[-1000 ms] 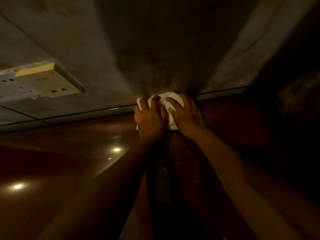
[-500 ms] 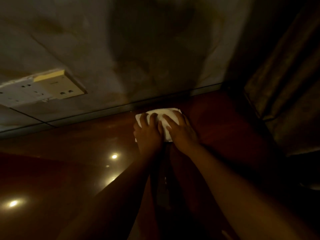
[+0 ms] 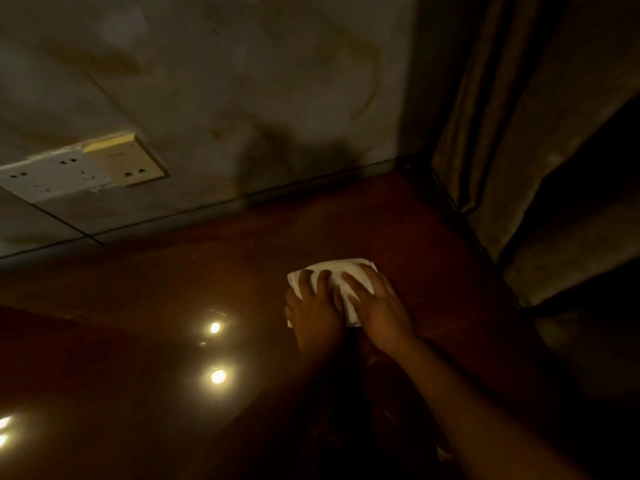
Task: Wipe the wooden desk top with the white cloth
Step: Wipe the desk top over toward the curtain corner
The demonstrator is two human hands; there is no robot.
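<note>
I see my left fingers [image 3: 313, 282] and my right fingers [image 3: 353, 284] spread flat on the white cloth [image 3: 337, 271], pressing it down. They are not curled around it. My left hand [image 3: 313, 311] covers the left part of the cloth and my right hand [image 3: 379, 311] covers the right part. The two hands sit side by side, almost touching.

The cloth is folded into a small thick pad. Its long side runs left to right, about the same way as the back edge of the desk. My fingers point toward the back edge and a little to the right. The cloth is bright white and looks soft, with a rounded far edge and a few small wrinkles. Most of it hides under my hands.

The cloth lies on the wooden desk top [image 3: 138, 306], nearer the right edge than the left, and well apart from the back edge. The desk is dark red-brown and shiny. Round spots of light [image 3: 215, 328] shine on it, to the left of my hands.

There is lots of open desk to the left. There is some bare desk behind the cloth too, up to the wall [image 3: 242, 81]. On the right, a curtain [image 3: 519, 133] hangs along the desk's right edge, so there is less room there. A socket plate [image 3: 86, 168] sits on the wall, far to the left.
</note>
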